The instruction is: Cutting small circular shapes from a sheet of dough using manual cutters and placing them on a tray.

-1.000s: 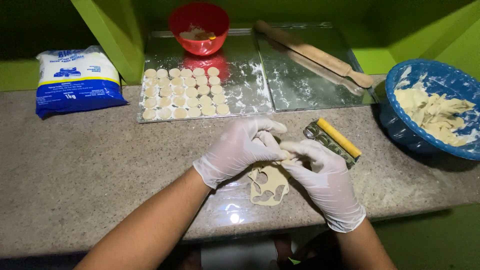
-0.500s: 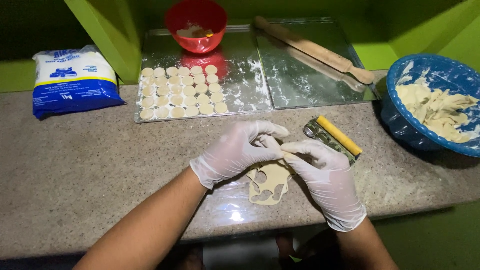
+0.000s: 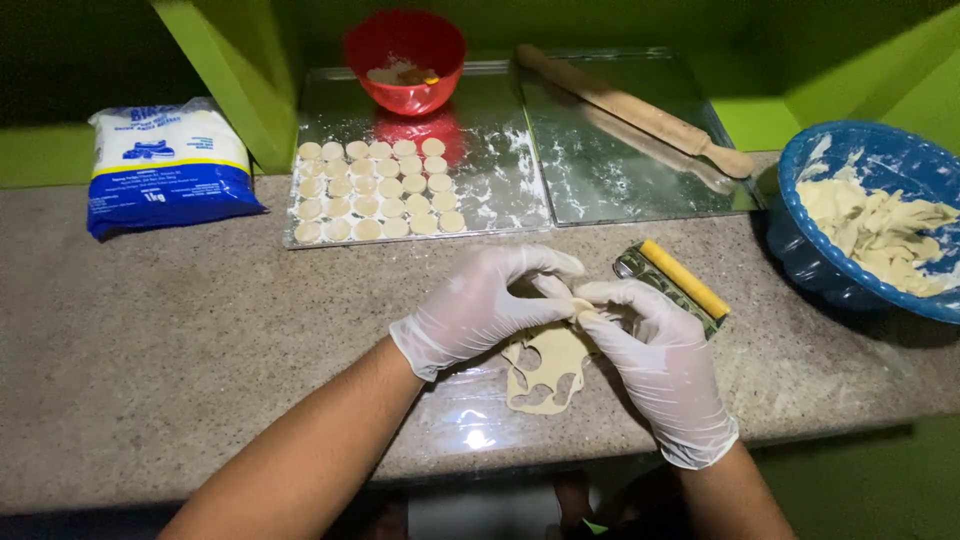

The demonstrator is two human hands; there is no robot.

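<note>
Blue bowl cut off right

A thin, pale sheet of rolled dough punched with round holes lies flat on the speckled stone counter, its upper edge lifted between gloved fingertips.

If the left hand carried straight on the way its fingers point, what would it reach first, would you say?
The left hand points right, and its fingertips already meet the right hand over the cut dough sheet. Beyond that lies the yellow-handled cutter, though depth is hard to judge.
</note>
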